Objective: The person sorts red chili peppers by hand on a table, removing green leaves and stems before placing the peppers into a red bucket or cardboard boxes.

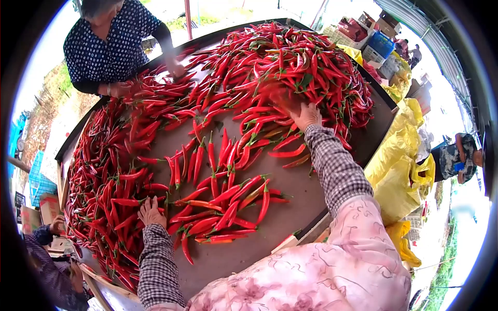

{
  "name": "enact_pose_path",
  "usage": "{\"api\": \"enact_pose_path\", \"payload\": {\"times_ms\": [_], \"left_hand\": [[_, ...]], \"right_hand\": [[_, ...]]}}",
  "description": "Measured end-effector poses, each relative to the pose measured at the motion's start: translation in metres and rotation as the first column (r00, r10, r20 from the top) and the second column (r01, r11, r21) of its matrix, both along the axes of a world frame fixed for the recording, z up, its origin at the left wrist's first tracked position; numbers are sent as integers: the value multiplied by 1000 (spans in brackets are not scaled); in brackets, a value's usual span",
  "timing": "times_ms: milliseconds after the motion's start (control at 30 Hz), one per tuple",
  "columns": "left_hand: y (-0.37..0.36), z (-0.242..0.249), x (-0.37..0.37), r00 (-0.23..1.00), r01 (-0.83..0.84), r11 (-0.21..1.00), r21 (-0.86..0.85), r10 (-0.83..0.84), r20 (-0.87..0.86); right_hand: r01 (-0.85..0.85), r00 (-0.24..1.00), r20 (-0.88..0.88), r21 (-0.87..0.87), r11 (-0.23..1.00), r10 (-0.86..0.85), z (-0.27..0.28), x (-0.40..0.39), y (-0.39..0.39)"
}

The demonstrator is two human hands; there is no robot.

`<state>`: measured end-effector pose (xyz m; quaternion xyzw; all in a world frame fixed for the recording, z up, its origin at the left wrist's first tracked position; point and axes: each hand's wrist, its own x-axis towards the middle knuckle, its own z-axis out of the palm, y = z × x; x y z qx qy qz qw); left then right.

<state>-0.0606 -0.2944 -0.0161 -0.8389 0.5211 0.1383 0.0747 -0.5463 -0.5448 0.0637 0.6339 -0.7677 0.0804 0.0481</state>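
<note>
Red, slender, green-stemmed chilli peppers (226, 215) lie loose toward the near edge of the brown table (290, 228). Over the left-edge pile (104, 192), the left hand (152, 211) spreads its fingers, perhaps steadying it; the right hand (307, 115) meets the far-right heap (306, 59), grip unclear. Dark rim (381, 90) likely stops spills.

Your right hand (307, 115): fingertips lost in a reddish blur at the pepper heap (321, 67) near the surface's (295, 213) right edge, so no reading that grip. Your left hand (152, 212) hides its own palm and whatever lies under it. Over at the far-left edge, a co-worker (106, 52) has the head cut off by the picture's top, one hand (175, 68) smeared. Past the near-left corner, the dark picture edge clips another person (51, 263). Your pink garment (290, 280) runs off the bottom.
</note>
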Motion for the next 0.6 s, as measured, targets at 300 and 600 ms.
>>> {"api": "enact_pose_path", "payload": {"times_ms": [300,600], "left_hand": [[-10,9,-20,986,-165,978,129,165,11],[13,-8,-82,992,-109,952,-285,86,-94]], "right_hand": [[-388,922,136,304,870,363,-75,29,37],[-513,521,560,-398,760,645,-46,56,76]]}}
